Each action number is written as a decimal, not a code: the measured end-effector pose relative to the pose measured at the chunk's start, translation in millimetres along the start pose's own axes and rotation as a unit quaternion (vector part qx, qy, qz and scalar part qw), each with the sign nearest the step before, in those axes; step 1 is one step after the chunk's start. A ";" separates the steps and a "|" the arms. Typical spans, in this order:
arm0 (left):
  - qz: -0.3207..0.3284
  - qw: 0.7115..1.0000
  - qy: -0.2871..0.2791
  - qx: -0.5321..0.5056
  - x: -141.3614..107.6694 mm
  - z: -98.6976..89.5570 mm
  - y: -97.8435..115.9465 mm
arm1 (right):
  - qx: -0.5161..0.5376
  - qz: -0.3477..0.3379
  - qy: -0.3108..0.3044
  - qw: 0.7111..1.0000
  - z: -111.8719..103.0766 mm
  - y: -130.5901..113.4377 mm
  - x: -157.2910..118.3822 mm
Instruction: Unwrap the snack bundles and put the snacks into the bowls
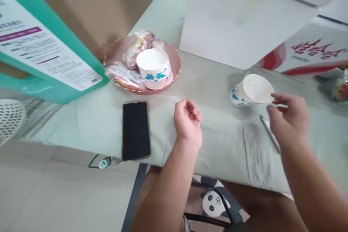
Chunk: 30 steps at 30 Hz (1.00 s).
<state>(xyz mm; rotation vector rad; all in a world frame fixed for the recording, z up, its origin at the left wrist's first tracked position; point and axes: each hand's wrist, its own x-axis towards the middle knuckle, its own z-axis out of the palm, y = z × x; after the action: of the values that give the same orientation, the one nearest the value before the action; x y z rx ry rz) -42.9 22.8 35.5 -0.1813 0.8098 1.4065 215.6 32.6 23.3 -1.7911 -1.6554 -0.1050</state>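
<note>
My left hand [188, 123] is raised over the middle of the table, palm turned up and fingers curled in loosely, with nothing visible in it. To the right, my right hand [289, 116] is beside a white paper cup [239, 92] with blue leaf prints. Its thumb and fingers are apart at the cup's right rim; whether they touch it is hard to tell. A slim silver pen-like object [269, 132] lies under that hand, partly covered. Left of my left hand is a black phone [136, 130], lying flat.
A pink gold-edged bowl [177, 63] holds wrapped snacks [140, 47] and another leaf-print paper cup [154, 70]. A green jug [81, 69] and a cardboard box [95, 0] stand at left. White boxes [231, 18] rise behind; a white basket [11, 119] is at far left.
</note>
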 end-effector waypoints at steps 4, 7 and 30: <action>0.012 0.998 -0.022 0.052 3.0 12.0 -26.3 | 0.050 0.002 -0.045 0.998 14.1 27.8 -17.8; 0.028 0.994 -0.043 0.101 5.1 21.0 -47.2 | 0.049 -0.045 -0.027 0.997 26.2 31.0 -16.1; 0.023 0.951 -0.144 0.273 16.1 40.9 -128.9 | -0.174 0.179 0.045 0.967 -150.8 222.7 18.3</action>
<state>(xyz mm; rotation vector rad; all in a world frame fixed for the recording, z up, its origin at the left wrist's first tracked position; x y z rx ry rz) 90.7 33.1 11.4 0.4632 0.9270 1.1670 478.2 -20.4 53.3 -2.2856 -1.2811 -0.3249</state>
